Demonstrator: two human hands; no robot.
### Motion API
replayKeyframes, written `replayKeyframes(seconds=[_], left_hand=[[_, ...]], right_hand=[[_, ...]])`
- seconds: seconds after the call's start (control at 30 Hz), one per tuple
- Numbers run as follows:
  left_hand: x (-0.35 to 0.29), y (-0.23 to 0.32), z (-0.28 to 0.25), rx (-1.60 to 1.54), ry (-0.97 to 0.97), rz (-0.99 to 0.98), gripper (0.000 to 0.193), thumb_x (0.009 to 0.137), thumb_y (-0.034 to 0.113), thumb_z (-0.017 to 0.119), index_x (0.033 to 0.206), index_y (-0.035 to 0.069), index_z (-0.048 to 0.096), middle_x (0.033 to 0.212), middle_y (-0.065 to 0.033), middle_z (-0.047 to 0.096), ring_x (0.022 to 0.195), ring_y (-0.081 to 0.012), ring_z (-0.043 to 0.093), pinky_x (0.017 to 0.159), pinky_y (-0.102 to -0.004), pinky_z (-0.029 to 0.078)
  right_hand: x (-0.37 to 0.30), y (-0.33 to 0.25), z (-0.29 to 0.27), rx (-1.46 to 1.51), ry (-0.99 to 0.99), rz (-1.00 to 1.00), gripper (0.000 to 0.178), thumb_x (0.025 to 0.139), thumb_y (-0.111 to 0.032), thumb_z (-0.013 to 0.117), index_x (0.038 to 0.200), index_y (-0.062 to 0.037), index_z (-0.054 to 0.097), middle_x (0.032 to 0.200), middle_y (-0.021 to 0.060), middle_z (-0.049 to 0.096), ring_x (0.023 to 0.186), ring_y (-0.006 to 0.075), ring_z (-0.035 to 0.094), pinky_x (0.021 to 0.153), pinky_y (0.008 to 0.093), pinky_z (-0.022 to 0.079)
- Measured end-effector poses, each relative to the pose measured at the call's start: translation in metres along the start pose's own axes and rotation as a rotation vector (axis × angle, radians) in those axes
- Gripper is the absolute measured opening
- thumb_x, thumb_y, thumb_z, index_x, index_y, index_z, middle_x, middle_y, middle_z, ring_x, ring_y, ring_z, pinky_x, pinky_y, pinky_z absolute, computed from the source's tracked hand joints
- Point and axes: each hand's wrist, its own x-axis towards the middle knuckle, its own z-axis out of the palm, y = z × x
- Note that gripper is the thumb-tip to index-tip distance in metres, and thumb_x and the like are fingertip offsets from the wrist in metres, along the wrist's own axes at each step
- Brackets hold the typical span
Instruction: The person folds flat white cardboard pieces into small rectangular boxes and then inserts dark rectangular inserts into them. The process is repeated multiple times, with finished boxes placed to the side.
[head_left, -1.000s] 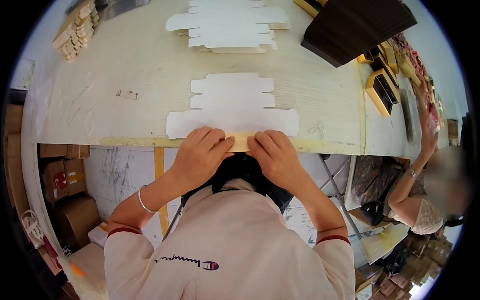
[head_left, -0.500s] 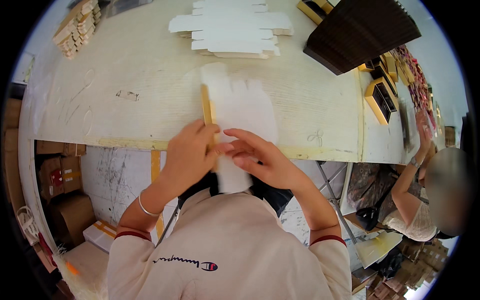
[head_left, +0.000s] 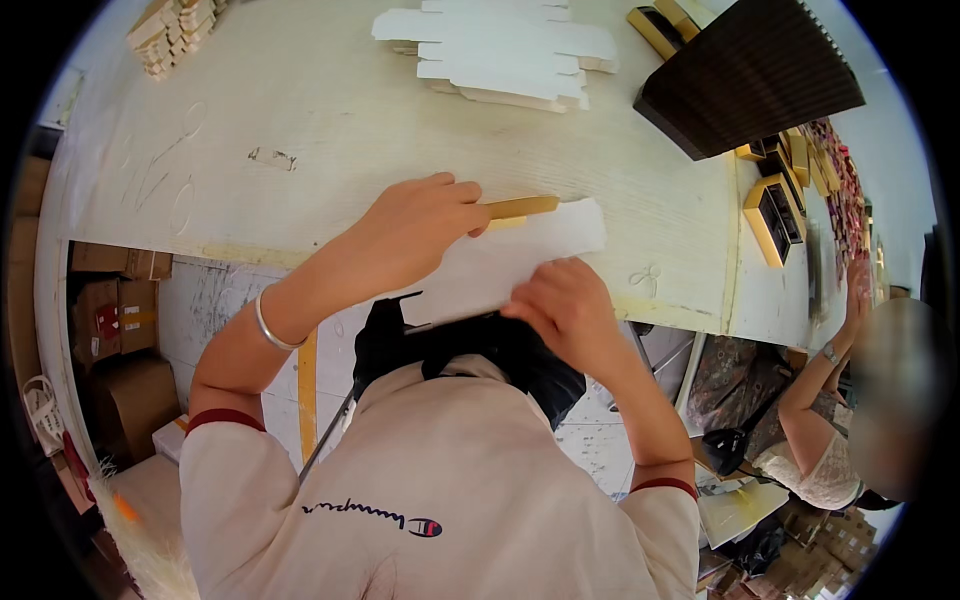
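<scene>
A flat card box blank, white on the face toward me, lies slanted across the table's near edge. Along its far side a narrow gold flap is folded over. My left hand is closed at the left end of that flap, its fingertips gripping the gold strip. On the blank's near side my right hand has its fingers curled in and pinches the edge; the thumb points left. The blank's near left end reaches over the table edge above my lap.
Further back on the table lies a stack of white card blanks. Right of it stands a tall dark brown ribbed stack, with gold boxes nearby. Light-coloured pieces are piled far left. A co-worker's arm shows at right.
The blank has turned clockwise, its gold flap swinging from upright to nearly level. My left hand has moved up and right along with it; my right hand has shifted right, apart from the left.
</scene>
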Motion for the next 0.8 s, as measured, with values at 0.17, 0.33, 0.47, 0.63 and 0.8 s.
replayKeyframes(seconds=[0.17,0.33,0.47,0.63,0.8], left_hand=[[0.002,-0.005,0.001,-0.053,-0.019,-0.057,0.007,0.081,0.0,0.057,0.082,0.007,0.06,0.082,-0.0043,0.053,0.08,-0.0248,0.051,0.067,-0.0358,0.046],[-0.006,-0.005,0.007,-0.053,0.05,-0.035,0.002,0.082,0.006,0.061,0.084,0.007,0.061,0.084,-0.0041,0.053,0.079,-0.0244,0.051,0.067,-0.0354,0.046],[-0.01,0.005,-0.003,-0.051,0.0,-0.06,0.02,0.079,0.021,0.07,0.088,0.006,0.062,0.09,-0.0063,0.054,0.085,-0.0251,0.052,0.071,-0.0357,0.046],[-0.029,0.023,0.002,0.112,0.049,0.011,0.036,0.074,0.029,0.075,0.096,0.004,0.061,0.11,-0.0139,0.05,0.107,-0.0302,0.048,0.089,-0.0404,0.042],[-0.027,0.012,0.018,0.065,0.129,-0.041,0.027,0.074,0.021,0.075,0.09,0.004,0.062,0.109,-0.0104,0.052,0.101,-0.0305,0.049,0.083,-0.0396,0.044]], right_hand=[[0.029,-0.001,0.008,-0.164,0.186,-0.039,0.02,0.076,-0.017,0.071,0.086,-0.0065,0.058,0.089,0.0085,0.056,0.086,0.0281,0.055,0.074,0.038,0.044],[0.005,-0.004,0.019,-0.205,0.181,-0.264,0.023,0.075,-0.014,0.07,0.094,-0.0046,0.06,0.104,0.0114,0.056,0.097,0.0297,0.055,0.081,0.0399,0.045],[0.0,0.0,0.024,-0.194,0.185,-0.22,0.023,0.075,-0.011,0.067,0.096,-0.0027,0.06,0.101,0.0095,0.056,0.095,0.0267,0.055,0.08,0.0376,0.046],[0.016,-0.007,0.016,-0.151,0.131,-0.183,0.015,0.076,-0.006,0.062,0.09,-0.002,0.057,0.09,0.0083,0.052,0.087,0.0236,0.054,0.074,0.0351,0.045],[0.042,0.008,0.016,-0.137,-0.051,-0.025,0.01,0.074,-0.003,0.06,0.082,-0.0032,0.054,0.084,0.0096,0.051,0.083,0.0248,0.053,0.069,0.035,0.045]])
